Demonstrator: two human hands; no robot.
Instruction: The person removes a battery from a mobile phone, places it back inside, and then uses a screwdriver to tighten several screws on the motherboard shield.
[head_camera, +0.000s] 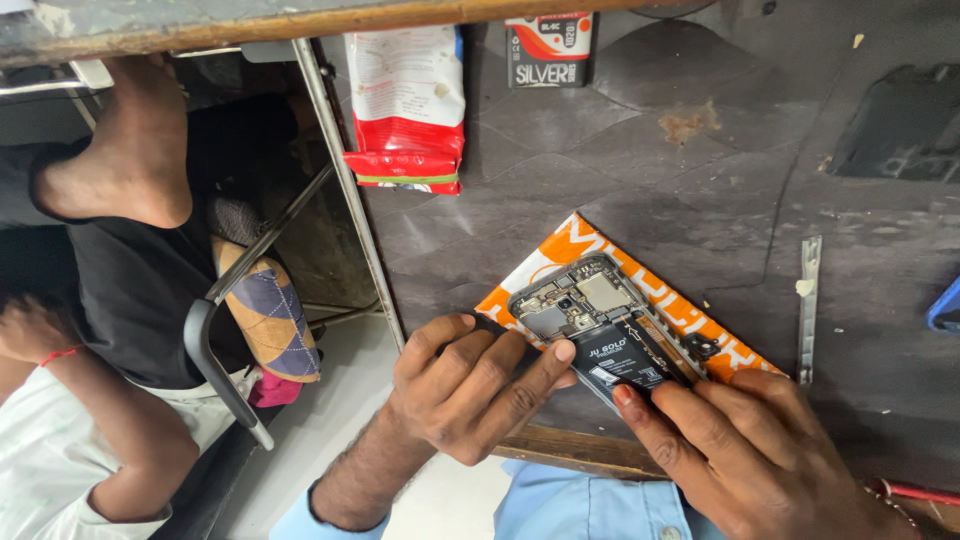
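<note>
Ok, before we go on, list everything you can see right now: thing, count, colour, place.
opened phone: one, back cover off, dark frame with grey circuit board and black battery, on the orange packet.
orange packet: one, orange and white, flat on the worktop.
worktop: one, dark grey, stained.
red and white pouch: one, at the worktop's far left edge.
small box: one, black, red and white, far edge.
metal strip: one, grey, right of the phone.
dark tray: one, far right.
blue item: one, right edge, mostly cut off.
another person: seated at left.
left hand: fingers on the phone's near edge.
right hand: fingers on the battery.
</note>
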